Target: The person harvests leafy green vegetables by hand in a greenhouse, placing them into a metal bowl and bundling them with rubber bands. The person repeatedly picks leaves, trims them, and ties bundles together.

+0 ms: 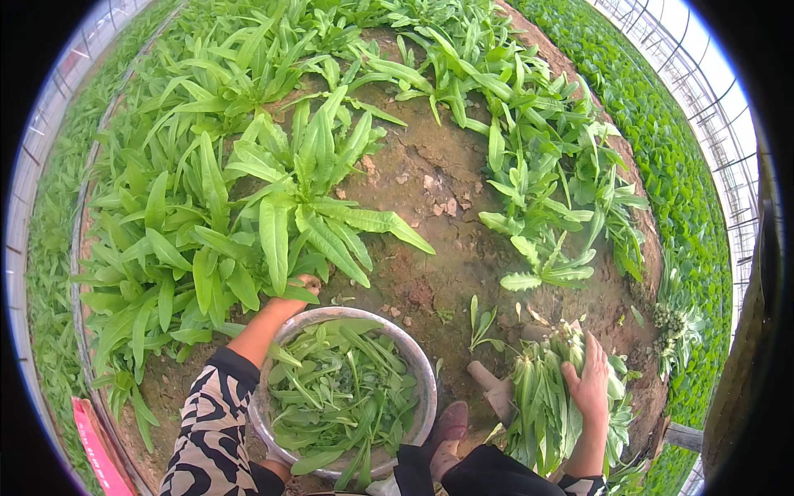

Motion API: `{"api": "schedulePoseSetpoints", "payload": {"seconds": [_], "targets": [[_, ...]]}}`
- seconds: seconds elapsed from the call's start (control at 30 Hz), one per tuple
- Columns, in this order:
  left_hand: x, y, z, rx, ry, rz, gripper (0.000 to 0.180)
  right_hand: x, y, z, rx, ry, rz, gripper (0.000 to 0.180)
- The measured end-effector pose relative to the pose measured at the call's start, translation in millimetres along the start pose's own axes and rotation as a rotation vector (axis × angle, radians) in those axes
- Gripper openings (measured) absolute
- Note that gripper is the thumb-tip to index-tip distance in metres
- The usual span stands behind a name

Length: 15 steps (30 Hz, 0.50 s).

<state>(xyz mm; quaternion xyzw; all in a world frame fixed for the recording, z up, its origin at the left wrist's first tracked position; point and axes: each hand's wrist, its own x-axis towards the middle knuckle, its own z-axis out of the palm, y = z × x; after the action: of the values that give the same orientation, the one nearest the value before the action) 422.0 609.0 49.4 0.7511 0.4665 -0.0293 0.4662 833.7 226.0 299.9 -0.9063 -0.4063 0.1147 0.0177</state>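
My left hand (304,289) is low among long-leaved lettuce-like plants (313,194), just past the rim of a round metal basin (426,376). Its fingers are curled closed, and a leaf crosses them, so what they hold is hidden. Loose green leaves (343,393) fill much of the basin. On the right, my right hand (589,380) lies with fingers stretched out on a heap of picked greens (538,405), their pale cut ends pointing away from me.
A brown tool-like piece (491,388) lies beside the heap, near my shoe (452,422). A small uprooted-looking plant (481,326) lies on the damp soil (413,264). More plants (571,190) line the right side. A pink strip (103,446) is at lower left.
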Motion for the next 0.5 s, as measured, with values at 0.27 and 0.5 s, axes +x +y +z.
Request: {"api": "schedulePoseSetpoints", "payload": {"seconds": [0.27, 0.5], "targets": [[1, -51, -14, 1.194, 0.42, 0.077, 0.02, -5, 0, -5, 0.068, 0.046, -0.023, 0.086], [24, -81, -24, 1.747, -0.09, -0.208, 0.036, 0, -4, -20, 0.023, 0.027, -0.027, 0.076]]}}
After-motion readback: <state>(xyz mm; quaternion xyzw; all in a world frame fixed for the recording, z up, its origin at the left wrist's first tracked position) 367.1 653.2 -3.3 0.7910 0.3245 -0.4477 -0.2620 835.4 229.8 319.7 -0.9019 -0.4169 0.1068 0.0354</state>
